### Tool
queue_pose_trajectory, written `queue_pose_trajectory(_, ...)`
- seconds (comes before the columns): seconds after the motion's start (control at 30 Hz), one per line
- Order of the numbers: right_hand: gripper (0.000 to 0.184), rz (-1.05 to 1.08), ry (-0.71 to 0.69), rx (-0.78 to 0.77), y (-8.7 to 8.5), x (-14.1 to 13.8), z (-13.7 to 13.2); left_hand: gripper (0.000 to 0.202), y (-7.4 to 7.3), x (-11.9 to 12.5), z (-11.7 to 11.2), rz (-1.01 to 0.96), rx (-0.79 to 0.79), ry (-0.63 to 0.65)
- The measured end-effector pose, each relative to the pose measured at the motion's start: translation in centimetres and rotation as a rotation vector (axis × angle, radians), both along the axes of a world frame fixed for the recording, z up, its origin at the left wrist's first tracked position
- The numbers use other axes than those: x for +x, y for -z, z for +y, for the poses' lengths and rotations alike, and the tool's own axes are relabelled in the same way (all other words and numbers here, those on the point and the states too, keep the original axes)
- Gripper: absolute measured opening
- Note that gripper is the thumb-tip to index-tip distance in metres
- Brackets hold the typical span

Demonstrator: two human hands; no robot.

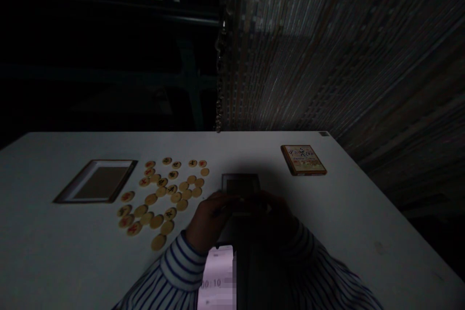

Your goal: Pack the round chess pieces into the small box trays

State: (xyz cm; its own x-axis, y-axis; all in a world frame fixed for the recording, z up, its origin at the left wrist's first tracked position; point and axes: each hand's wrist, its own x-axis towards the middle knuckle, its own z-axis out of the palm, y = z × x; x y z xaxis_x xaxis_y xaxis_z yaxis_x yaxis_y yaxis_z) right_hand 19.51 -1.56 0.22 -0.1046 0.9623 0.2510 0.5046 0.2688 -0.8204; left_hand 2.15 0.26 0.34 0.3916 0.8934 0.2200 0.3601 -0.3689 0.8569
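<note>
My left hand (210, 218) is closed, its fingers curled in toward the middle, just over the near part of a small dark tray with a pale rim (240, 176). Beside it, my right hand (272, 210) lies in deep shadow with its fingers bent toward the left one. Their fingertips nearly meet; whatever is pinched there is too dark to make out. Several round wooden Chinese chess pieces (156, 221) are spread on the table to the left, some with red or black characters up and others blank side up.
An open shallow box part (100, 183) lies at the left of the white table (47, 252). A printed Chinese chess box (304, 161) sits at the back right. Below my hands glows a phone screen (218, 271) showing a timer. A strip curtain (290, 58) hangs behind the table.
</note>
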Motion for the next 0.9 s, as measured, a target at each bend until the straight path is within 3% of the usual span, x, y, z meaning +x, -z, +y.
queue_pose_trajectory(0.5,0.017,0.059,-0.005,0.028,-0.21,-0.03,-0.08,0.022,0.20,0.01,-0.01,-0.012,-0.116,-0.057)
queue_pose_trajectory(0.6,0.019,0.043,-0.032,0.083,-0.12,-0.02,0.04,0.020,0.10,0.07,0.03,-0.011,-0.130,-0.086)
queue_pose_trajectory(0.77,0.025,-0.045,-0.211,0.289,-0.04,0.43,0.30,0.022,0.21,0.03,0.02,-0.036,-0.147,-0.093)
queue_pose_trajectory(0.9,0.025,-0.099,-0.224,0.328,0.11,0.54,0.42,0.021,0.50,-0.02,0.03,-0.041,-0.161,-0.094)
